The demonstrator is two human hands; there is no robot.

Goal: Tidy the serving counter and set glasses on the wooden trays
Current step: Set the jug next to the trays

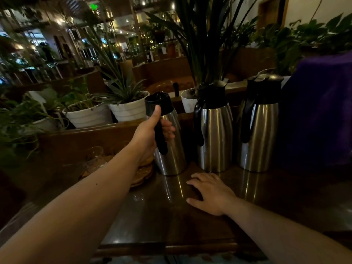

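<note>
My left hand (150, 130) grips the black handle of a steel thermos jug (171, 159), which leans to the left with its base on the dark wooden counter (152, 216). Flat on the counter in front of that jug lies my right hand (209, 193), fingers spread and holding nothing. Two more steel jugs stand upright to the right, one in the middle (214, 134) and one further right (259, 130). Behind my left forearm lies a round wooden tray (143, 175), and clear glasses (93, 157) show dimly to its left.
White plant pots (127, 109) line a ledge behind the counter's back rail, and another pot (187, 101) stands behind the middle jug. A purple cloth-covered shape (320, 111) fills the right side. The counter's front edge (171, 246) runs below my arms.
</note>
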